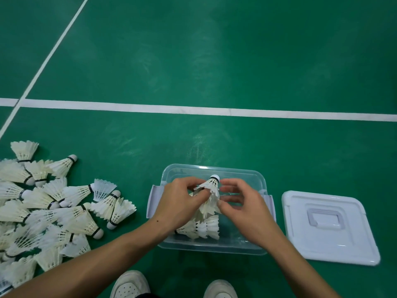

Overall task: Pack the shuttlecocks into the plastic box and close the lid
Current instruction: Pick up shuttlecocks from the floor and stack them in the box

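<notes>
White-feathered shuttlecocks (71,203) with dark bands, a clear plastic box (214,168), a white lid (328,226), white shoes (131,284), green floor (214,61) with white lines (193,109).

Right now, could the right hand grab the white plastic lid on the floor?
Probably yes, once it lets go. The white plastic lid lies flat on the green floor, nothing on it, just right of the clear plastic box. But the right hand is busy holding the stacked white feather shuttlecocks.

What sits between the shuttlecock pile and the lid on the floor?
The clear plastic box, with both hands holding a stacked shuttlecock over it; head view.
</notes>
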`<state>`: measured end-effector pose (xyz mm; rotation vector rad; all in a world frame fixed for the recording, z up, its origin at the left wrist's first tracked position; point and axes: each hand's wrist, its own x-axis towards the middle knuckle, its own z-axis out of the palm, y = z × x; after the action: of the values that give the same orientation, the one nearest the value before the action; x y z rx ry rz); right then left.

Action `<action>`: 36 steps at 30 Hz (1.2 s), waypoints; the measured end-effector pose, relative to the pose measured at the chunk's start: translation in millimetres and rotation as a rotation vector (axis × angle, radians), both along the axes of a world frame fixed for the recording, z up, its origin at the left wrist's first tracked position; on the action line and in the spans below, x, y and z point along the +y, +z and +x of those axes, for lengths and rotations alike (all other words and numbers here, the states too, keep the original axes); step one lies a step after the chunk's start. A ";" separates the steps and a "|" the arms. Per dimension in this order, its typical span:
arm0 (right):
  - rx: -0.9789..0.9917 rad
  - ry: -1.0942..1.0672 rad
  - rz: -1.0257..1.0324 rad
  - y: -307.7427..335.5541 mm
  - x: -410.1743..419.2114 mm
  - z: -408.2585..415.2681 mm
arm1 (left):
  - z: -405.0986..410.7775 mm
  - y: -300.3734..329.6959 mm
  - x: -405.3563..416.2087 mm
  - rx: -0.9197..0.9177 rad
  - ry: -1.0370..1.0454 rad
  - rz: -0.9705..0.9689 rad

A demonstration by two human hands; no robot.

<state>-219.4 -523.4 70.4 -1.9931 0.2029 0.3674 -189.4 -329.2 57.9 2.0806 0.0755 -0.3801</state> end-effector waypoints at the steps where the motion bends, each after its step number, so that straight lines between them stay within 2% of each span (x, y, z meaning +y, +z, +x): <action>1: 0.005 -0.018 0.046 3.8 2.5 -0.4 | 0.0 1.6 -2.2 -0.006 0.000 -0.020; 12: -0.045 -0.157 0.061 -1.5 -6.0 3.0 | -2.7 22.0 1.0 -0.031 -0.149 -0.048; 16: -0.115 -0.215 -0.017 -1.7 -12.1 5.0 | 1.5 32.4 11.8 -0.054 -0.240 -0.011; 19: -0.138 -0.254 -0.035 3.3 -17.4 5.4 | 9.7 40.9 18.0 -0.154 -0.417 0.074; 22: -0.192 -0.251 -0.087 6.0 -21.6 6.9 | 19.5 40.6 21.3 -0.094 -0.673 0.110; 24: -0.170 -0.234 -0.035 7.2 -23.8 8.5 | 26.5 38.5 20.1 -0.105 -0.763 0.156; 28: -0.041 -0.161 0.191 11.5 -17.8 8.8 | 35.1 35.6 6.0 -0.122 -0.694 0.089; 30: -0.063 -0.178 0.137 11.8 -15.5 5.4 | 32.7 30.5 1.9 -0.156 -0.647 0.134; 33: -0.208 -0.200 -0.053 18.3 -15.5 -2.4 | 25.8 27.4 1.5 -0.179 -0.590 0.269; 36: -0.133 -0.054 -0.017 21.2 -3.1 -8.5 | 21.0 24.6 5.6 -0.176 -0.549 0.333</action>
<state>-227.9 -526.6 91.5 -2.0162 0.1756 0.1982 -168.5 -323.6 82.5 2.4394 -0.5839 -0.5371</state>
